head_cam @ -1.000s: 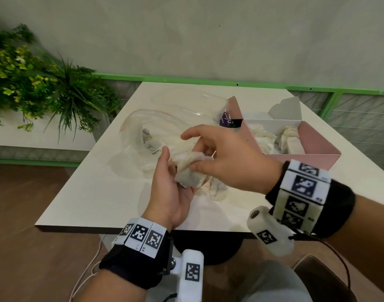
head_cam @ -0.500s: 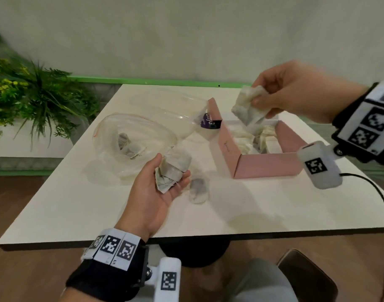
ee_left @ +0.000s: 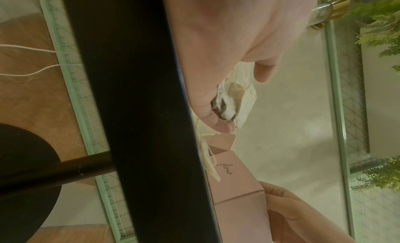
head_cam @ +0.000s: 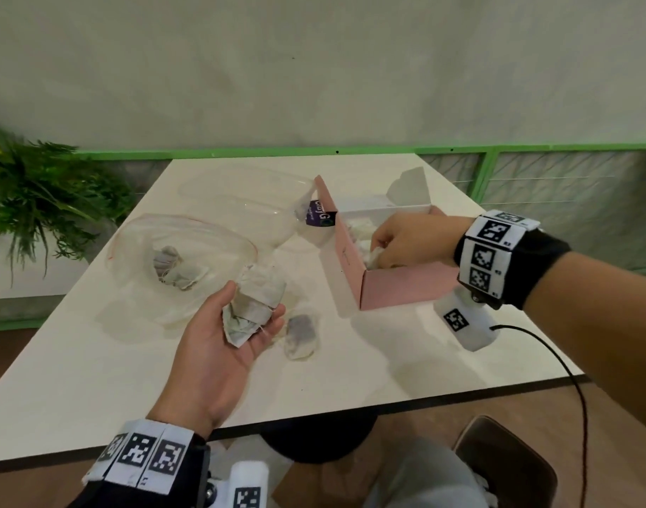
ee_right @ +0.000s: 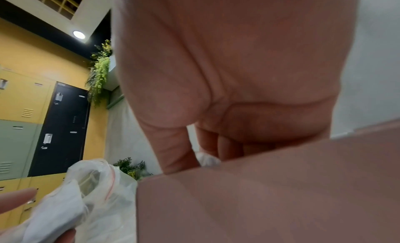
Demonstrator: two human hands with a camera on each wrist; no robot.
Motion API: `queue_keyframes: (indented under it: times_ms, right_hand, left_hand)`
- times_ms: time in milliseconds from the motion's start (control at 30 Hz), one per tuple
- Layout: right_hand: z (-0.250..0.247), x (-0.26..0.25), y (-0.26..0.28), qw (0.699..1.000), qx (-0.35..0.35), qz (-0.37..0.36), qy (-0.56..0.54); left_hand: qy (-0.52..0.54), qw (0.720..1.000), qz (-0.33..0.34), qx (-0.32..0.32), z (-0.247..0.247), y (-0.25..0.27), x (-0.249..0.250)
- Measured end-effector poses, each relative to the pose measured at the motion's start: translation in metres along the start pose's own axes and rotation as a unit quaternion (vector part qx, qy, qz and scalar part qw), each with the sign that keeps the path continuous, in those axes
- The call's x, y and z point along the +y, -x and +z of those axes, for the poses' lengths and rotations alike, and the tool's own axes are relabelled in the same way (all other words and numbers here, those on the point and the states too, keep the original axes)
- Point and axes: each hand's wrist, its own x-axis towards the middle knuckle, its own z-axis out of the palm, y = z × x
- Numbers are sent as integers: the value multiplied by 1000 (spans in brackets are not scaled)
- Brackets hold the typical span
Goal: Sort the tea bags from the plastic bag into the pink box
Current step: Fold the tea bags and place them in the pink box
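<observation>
Pink box (head_cam: 398, 291) open-topped — raised flap (head_cam: 323, 199) walls its left; loose tea bag (head_cam: 301, 335) nearby.

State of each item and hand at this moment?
pink box: open, tea bags inside
plastic bag: open, some tea bags inside
left hand: palm up, holds tea bags
right hand: fingers inside box
loose tea bag: on table

Black wristbands (head_cam: 512, 264) w/ b&w square-code tags, white cam pods (head_cam: 464, 324), black cable (head_cam: 556, 364) on right.

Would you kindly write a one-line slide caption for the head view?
Right hand reaches into the pink cardboard box while the left hand holds several white paper tea bags above the white table.
</observation>
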Motion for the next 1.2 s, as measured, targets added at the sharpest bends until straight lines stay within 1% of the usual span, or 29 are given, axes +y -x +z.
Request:
queue_keyframes:
  times_ms: [33,100,133,200,267,400,500,667,767,867,933,1000,1067,1200]
  right_hand:
    - [2,-1,-3,1000,-13,2,-4]
    - [5,-4,-6,1000,-20,2,24]
    - [6,-5,-7,999,-14,-3,40]
    - [7,-6,-11,999,7,-14,35]
    - [4,-5,-14,1000,26,-9,-7]
    - [-8,-3,-12,988,33,17,-150]
    - [-15,3,-10,982,26,18,-186]
    - [-5,3,-10,990,-45,24,-134]
    - [3,1,-11,984,-67,8,-164]
    - [7,4,-12,979,-85,19,-184]
    - [8,4,-12,976,-82,34,-198]
    - [7,1,-11,979,-56,44,-189]
    - [7,-1,-11,987,-43,48,-150]
    - [6,-8,-10,996,-56,52,-48]
  left_hand:
    - [-1,1000,1,1,0,0,0]
    - [-2,1000,1,1,1,1,1]
    - [-4,1000,1,0,1,1,1]
    - [-7,1000,-2,1,2,1,1]
    - [-8,1000,-5,4,2,1,1]
    - [-5,1000,-6,4,1,0,2]
    - [-4,1000,-3,0,0,0,1]
    - [-2,1000,-2,-1,1,0,1]
    - [0,1000,-1,3,2,1,1]
    - [5,1000,-3,6,2,0,1]
    - [8,1000,-4,5,1,0,1]
    - [10,1000,-4,3,0,-1,1]
    - [13,1000,-6,0,0,-1,1]
    - [19,1000,-11,-1,-2,-1,1]
